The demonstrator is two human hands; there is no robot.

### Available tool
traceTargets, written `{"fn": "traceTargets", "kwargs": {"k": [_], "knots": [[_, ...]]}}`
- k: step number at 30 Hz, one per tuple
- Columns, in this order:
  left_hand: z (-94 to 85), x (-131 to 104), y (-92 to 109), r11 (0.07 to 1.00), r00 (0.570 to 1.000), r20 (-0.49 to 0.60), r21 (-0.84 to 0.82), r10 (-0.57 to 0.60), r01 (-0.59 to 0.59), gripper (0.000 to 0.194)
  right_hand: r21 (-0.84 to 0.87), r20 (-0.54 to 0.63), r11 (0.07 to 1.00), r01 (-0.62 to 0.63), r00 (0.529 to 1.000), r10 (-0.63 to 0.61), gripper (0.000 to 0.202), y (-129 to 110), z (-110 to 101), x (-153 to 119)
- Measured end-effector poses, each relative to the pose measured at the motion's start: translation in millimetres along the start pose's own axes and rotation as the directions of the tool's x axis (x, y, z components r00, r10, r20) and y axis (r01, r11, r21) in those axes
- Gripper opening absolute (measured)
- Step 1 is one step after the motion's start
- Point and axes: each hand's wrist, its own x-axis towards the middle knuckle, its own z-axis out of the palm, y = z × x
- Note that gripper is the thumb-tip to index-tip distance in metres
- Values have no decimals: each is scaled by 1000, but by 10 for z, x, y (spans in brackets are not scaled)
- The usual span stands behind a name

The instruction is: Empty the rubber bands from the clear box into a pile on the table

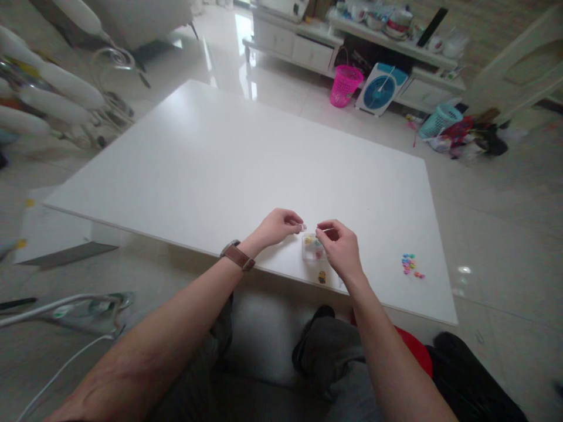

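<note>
My left hand (pixel 284 225), with a brown-strapped watch on its wrist, pinches a small clear piece (pixel 303 227) at its fingertips. Just right of it, my right hand (pixel 338 240) has its fingers pressed together over a clear compartment box (pixel 309 257); what they hold, if anything, is too small to name. Small yellow, green and reddish bits show inside the box, partly hidden by my right hand. Below the box, near the table edge, lies a small yellow and dark figure (pixel 322 276). Several colourful little pieces (pixel 408 264) are grouped farther right on the white table (pixel 246 164).
Beyond the table stand a pink basket (pixel 345 87), a blue and white fan (pixel 379 89) and a low white cabinet (pixel 312 54). A teal basket (pixel 440 120) with a heap of items is at the right. My legs are under the near edge.
</note>
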Motion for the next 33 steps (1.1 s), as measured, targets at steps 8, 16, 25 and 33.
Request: {"fn": "traceTargets", "kwargs": {"k": [8, 16, 25, 33], "knots": [[-465, -1, -29, 864, 972, -234, 493, 23, 98, 7, -68, 54, 996, 63, 997, -59, 17, 77, 21, -22], [-528, 70, -160, 852, 964, -266, 507, 7, 133, 11, -115, 109, 986, 121, 988, -109, 12, 208, 27, 7], [-503, 71, -325, 703, 968, -191, 711, 163, 22, 26, -162, 124, 971, 176, 980, -157, 9, 196, 8, 23], [-523, 79, -366, 684, 973, -196, 727, 118, 64, 18, -260, 130, 945, 198, 977, -169, 9, 265, -23, 23]]}}
